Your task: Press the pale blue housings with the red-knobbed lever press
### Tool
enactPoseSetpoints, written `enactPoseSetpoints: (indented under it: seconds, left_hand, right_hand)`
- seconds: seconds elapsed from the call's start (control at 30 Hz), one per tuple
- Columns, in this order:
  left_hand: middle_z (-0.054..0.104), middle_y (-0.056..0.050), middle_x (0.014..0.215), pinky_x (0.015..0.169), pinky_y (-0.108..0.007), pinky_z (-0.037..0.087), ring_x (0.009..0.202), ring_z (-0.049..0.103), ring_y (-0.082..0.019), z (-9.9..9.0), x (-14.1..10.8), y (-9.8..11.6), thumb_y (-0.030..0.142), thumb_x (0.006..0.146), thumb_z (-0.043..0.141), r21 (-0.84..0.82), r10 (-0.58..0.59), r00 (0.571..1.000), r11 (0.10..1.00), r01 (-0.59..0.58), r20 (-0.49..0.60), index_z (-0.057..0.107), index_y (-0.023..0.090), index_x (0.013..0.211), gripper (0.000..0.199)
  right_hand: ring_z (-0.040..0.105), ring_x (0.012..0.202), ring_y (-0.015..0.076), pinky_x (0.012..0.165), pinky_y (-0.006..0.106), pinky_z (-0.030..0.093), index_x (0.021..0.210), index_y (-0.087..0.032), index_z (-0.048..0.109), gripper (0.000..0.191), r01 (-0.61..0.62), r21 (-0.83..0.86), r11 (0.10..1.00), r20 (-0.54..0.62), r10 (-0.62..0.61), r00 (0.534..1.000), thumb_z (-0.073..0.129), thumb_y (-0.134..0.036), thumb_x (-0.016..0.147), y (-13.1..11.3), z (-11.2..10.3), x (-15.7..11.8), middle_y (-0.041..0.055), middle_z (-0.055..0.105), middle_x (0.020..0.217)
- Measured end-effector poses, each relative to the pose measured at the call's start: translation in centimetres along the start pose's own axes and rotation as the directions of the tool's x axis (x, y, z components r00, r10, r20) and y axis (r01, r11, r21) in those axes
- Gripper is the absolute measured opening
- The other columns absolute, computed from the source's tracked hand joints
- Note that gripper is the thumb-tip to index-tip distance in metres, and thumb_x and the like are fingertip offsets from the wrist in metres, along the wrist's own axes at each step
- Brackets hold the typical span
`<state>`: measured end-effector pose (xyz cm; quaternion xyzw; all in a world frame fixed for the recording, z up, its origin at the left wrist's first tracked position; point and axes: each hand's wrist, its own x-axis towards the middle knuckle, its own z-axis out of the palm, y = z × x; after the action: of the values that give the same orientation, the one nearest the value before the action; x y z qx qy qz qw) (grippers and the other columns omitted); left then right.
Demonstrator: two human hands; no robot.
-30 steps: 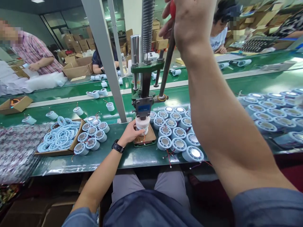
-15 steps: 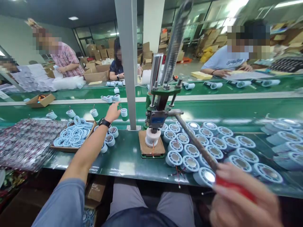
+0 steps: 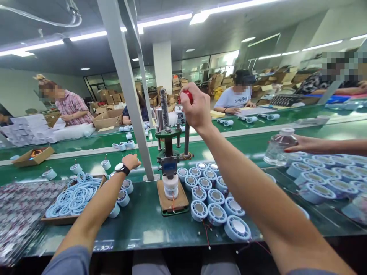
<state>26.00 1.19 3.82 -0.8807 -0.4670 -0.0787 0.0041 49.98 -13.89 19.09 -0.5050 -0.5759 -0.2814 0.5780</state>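
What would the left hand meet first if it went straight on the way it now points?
Most likely the grey post, close ahead of the left hand in the picture, though depth is unclear and it might pass beside the post.

The one camera sits on the person's head, close behind the near edge of the green table (image 3: pixel 137 233). It looks forward and a bit down, past the far edge, with the ceiling (image 3: pixel 183 40) on top.

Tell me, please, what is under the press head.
Under the press head, a white part stands on a brown board, its wires trailing in front. The part's underside and the board beneath are covered.
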Motion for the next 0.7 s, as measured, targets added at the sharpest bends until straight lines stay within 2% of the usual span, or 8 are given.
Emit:
enactPoseSetpoints:
  seconds: [0.13,0.2,0.27,0.37,0.43,0.5,0.6,0.7]
  left_hand:
    - [0.072,-0.023,0.09,0.075,-0.041,0.05,0.09,0.07,-0.037,-0.4,-6.9,0.2,0.045,0.089,0.05,0.166,-0.03,0.989,0.986,0.006,0.144,0.069,0.011,0.093,0.039]
    - [0.073,-0.021,0.089,0.072,-0.04,0.05,0.088,0.071,-0.036,0.3,-10.8,1.0,0.049,0.091,0.044,0.209,-0.01,0.975,0.977,-0.038,0.224,0.069,0.012,0.093,0.045]
    - [0.072,-0.022,0.088,0.071,-0.04,0.05,0.087,0.071,-0.037,1.5,-13.7,1.9,0.049,0.092,0.042,0.227,-0.023,0.962,0.973,-0.041,0.273,0.07,0.011,0.093,0.047]
    - [0.072,-0.025,0.091,0.072,-0.04,0.05,0.089,0.071,-0.037,3.6,-15.3,3.2,0.049,0.094,0.041,0.22,-0.094,0.961,0.975,0.036,0.259,0.069,0.008,0.097,0.05]
    - [0.072,-0.024,0.094,0.073,-0.039,0.05,0.092,0.071,-0.036,4.5,-15.0,3.4,0.055,0.096,0.037,0.192,-0.13,0.963,0.978,0.086,0.235,0.066,0.009,0.106,0.055]
    - [0.072,-0.021,0.095,0.074,-0.038,0.05,0.094,0.071,-0.034,4.7,-14.5,3.0,0.059,0.097,0.033,0.114,-0.12,0.969,0.989,0.097,0.214,0.06,0.012,0.121,0.06]
    - [0.073,-0.018,0.096,0.078,-0.039,0.049,0.095,0.07,-0.033,3.3,-14.4,0.7,0.056,0.098,0.031,-0.043,-0.095,0.991,0.994,0.099,0.094,0.051,0.017,0.134,0.057]
    - [0.07,-0.018,0.109,0.089,-0.043,0.047,0.104,0.066,-0.032,0.9,-15.2,-4.3,0.045,0.098,0.038,-0.114,-0.242,0.963,0.967,0.229,-0.12,0.057,0.021,0.125,0.041]
  right_hand:
    - [0.059,0.083,0.0104,0.095,0.035,0.046,0.098,-0.012,0.057,0.03,0.041,-0.019,0.999,0.067,-0.039,0.997,0.036,-0.034,0.1,2.0,0.6,1.1,-0.0001,0.059,0.084]
    - [0.061,0.097,0.0127,0.1,0.037,0.044,0.109,-0.011,0.058,0.042,0.034,0.014,0.999,0.089,-0.035,0.995,0.029,-0.04,0.101,1.7,0.0,1.0,0.0013,0.061,0.097]
    - [0.057,0.114,0.0154,0.105,0.037,0.041,0.128,-0.012,0.053,0.049,-0.011,0.058,0.998,0.094,0.006,0.996,0.024,-0.042,0.102,0.3,-1.0,-0.6,0.0033,0.059,0.116]
    - [0.047,0.132,0.0177,0.111,0.037,0.041,0.15,-0.017,0.03,0.053,-0.147,0.155,0.977,0.069,0.138,0.988,0.035,-0.035,0.1,-3.3,-1.9,-6.9,0.0084,0.045,0.142]
    - [0.044,0.135,0.0206,0.111,0.041,0.043,0.154,-0.022,0.021,0.064,-0.268,0.19,0.945,0.037,0.266,0.963,0.046,-0.031,0.096,-5.5,-1.4,-13.4,0.0106,0.04,0.147]
    - [0.042,0.138,0.0268,0.112,0.05,0.042,0.155,-0.024,0.019,0.072,-0.384,0.162,0.909,0.023,0.385,0.922,0.052,-0.035,0.091,-6.9,0.2,-20.2,0.0121,0.037,0.149]
    - [0.035,0.142,0.0355,0.113,0.058,0.036,0.156,-0.017,0.013,0.093,-0.542,0.101,0.834,0.075,0.537,0.84,0.062,-0.044,0.082,-7.5,3.5,-28.0,0.0187,0.028,0.153]
    - [0.036,0.141,0.0365,0.115,0.055,0.035,0.155,-0.012,0.013,0.101,-0.684,0.079,0.726,0.148,0.67,0.728,0.065,-0.049,0.077,-6.9,6.0,-31.2,0.0219,0.029,0.153]
